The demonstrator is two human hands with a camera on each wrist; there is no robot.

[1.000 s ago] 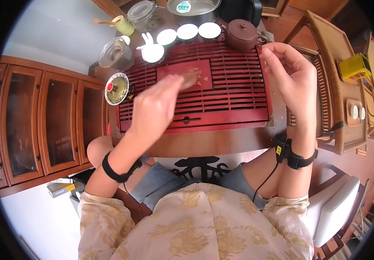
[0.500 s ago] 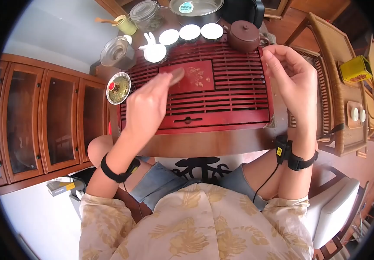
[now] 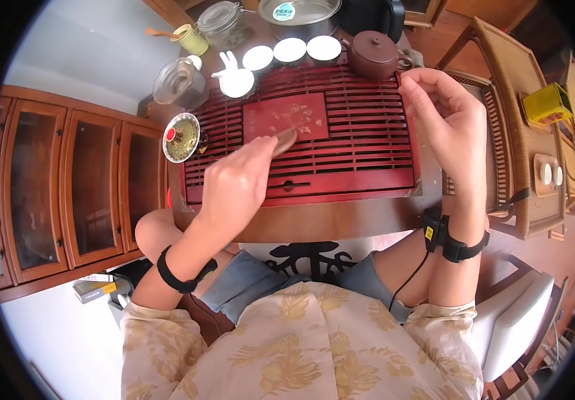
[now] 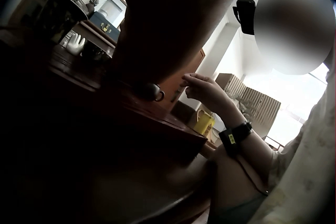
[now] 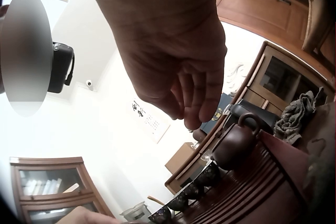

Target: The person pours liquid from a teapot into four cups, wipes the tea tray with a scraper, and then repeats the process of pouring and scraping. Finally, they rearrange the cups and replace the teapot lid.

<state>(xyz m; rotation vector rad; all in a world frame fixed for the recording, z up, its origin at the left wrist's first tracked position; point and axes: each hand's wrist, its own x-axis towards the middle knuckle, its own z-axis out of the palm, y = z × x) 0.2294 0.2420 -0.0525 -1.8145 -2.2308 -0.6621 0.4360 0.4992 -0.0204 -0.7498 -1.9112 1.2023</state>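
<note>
In the head view my left hand (image 3: 235, 183) pinches a flat brown piece with a rounded end (image 3: 285, 141), over the near part of the red slatted tea tray (image 3: 367, 143). What kind of piece this is, I cannot tell. My right hand (image 3: 451, 120) hovers by the tray's right edge, near the brown teapot (image 3: 373, 55). Its fingers bend loosely in the right wrist view, thumb close to the index finger, with nothing between them. Several dark cups with white insides (image 3: 289, 50) line the tray's far side. Beside them stands a white rabbit-eared figure (image 3: 227, 61).
A lidded bowl with a red knob (image 3: 181, 138) stands at the tray's left. Behind it are a clear pitcher (image 3: 179, 83), a glass jar (image 3: 221, 23), a yellow-green cup (image 3: 190, 40) and a metal basin (image 3: 299, 17). On the right, a rattan stand (image 3: 534, 143) carries a yellow tin (image 3: 547, 105).
Over the tray, my left hand has swept left, then back right and nearer me, the brown piece still in its fingers. My right hand has stayed almost in place.
</note>
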